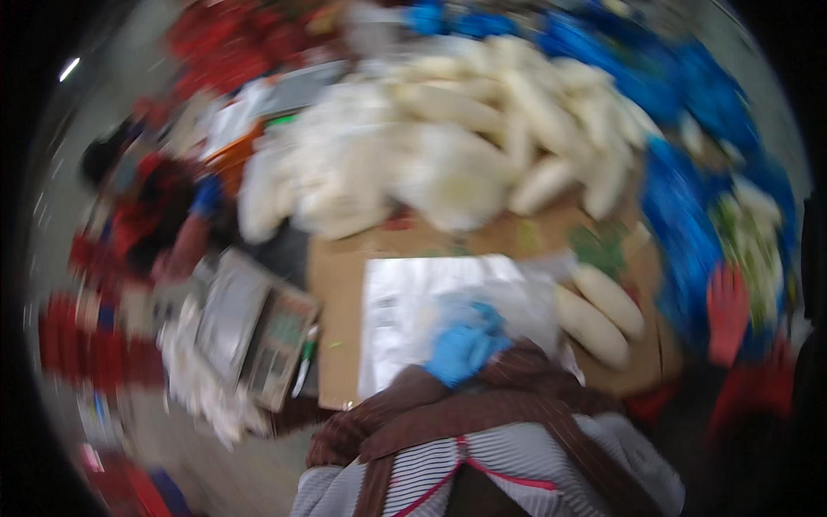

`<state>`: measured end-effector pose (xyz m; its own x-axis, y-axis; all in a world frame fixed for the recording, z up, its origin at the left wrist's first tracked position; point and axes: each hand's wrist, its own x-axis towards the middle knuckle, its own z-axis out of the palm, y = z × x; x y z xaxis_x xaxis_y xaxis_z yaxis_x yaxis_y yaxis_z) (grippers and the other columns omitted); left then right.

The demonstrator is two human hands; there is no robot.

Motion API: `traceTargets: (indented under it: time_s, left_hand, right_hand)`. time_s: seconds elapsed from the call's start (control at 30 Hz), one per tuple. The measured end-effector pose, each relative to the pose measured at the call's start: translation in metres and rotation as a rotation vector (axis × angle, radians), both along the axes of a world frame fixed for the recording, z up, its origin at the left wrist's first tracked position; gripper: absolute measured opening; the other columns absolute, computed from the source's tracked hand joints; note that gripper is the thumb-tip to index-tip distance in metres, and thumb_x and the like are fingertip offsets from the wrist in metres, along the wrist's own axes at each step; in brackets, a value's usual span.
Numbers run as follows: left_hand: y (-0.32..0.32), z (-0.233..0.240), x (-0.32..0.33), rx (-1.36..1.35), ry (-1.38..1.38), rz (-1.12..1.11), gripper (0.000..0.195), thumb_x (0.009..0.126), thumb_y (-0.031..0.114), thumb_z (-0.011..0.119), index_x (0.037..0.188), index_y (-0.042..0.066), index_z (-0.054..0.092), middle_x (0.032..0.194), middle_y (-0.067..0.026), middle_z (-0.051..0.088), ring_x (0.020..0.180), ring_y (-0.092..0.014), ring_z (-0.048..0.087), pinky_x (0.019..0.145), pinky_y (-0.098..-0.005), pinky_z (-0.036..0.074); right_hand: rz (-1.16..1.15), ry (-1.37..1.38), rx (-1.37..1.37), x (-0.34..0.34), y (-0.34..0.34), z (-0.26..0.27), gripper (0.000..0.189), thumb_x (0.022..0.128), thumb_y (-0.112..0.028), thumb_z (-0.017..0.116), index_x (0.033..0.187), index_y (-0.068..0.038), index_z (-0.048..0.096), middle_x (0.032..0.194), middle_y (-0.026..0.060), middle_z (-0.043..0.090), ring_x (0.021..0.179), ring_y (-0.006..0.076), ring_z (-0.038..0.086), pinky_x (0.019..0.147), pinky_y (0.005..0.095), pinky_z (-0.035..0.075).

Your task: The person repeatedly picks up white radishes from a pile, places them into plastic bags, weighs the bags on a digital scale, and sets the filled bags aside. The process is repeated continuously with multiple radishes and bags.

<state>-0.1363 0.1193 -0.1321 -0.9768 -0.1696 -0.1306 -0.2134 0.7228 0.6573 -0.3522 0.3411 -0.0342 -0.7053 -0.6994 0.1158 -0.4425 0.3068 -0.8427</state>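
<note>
My left hand (pixel 450 355) and my right hand (pixel 489 318), both in blue gloves, are close together in front of my body. Motion blur hides the separate fingers and whether they grip anything. Around them lies a thin translucent plastic bag (pixel 530 307). Underneath is a stack of white paper or plastic sheets (pixel 391 342), resting on a flattened cardboard sheet (pixel 339 323). Two pale white radishes, a nearer one (pixel 591 326) and a farther one (pixel 610 300), lie side by side just right of the bag.
A large pile of white radishes (pixel 549 116) and filled translucent bags (pixel 349 168) covers the far side. Left stands a digital scale (pixel 236 316) beside crumpled white plastic (pixel 200 381). Another person (pixel 155 213) is farther left. Blue plastic sacks (pixel 681 220) and a red-orange glove (pixel 727 310) are right.
</note>
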Motion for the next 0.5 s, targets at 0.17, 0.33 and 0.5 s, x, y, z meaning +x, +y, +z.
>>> traceTargets:
  time_s: [0.17,0.33,0.5]
  left_hand:
    - [0.003,0.004,-0.005,-0.065,0.366,-0.034,0.040,0.081,0.012,0.055,0.121,0.016,0.057,0.119,-0.0127,0.057,0.103,-0.033,0.057,0.086,-0.0406,0.046]
    - [0.001,0.004,-0.010,-0.107,0.425,-0.020,0.038,0.078,0.010,0.057,0.115,0.016,0.060,0.118,-0.0115,0.056,0.109,-0.033,0.054,0.091,-0.0405,0.044]
    - [0.002,0.006,-0.004,-0.103,0.443,-0.101,0.039,0.084,0.027,0.050,0.116,0.009,0.062,0.117,-0.0133,0.057,0.108,-0.035,0.055,0.091,-0.0422,0.043]
  right_hand:
    - [0.374,-0.116,-0.141,0.032,-0.044,0.003,0.049,0.082,-0.026,0.064,0.125,-0.005,0.052,0.120,0.0181,0.056,0.111,0.0296,0.054,0.097,0.0381,0.041]
    - [0.455,0.047,0.102,0.081,-0.103,-0.060,0.050,0.083,-0.026,0.063,0.127,-0.005,0.051,0.121,0.0181,0.055,0.112,0.0293,0.053,0.098,0.0377,0.040]
    - [0.490,0.087,0.230,0.097,-0.115,-0.083,0.050,0.085,-0.025,0.062,0.128,-0.005,0.050,0.122,0.0181,0.055,0.113,0.0290,0.053,0.099,0.0373,0.040]
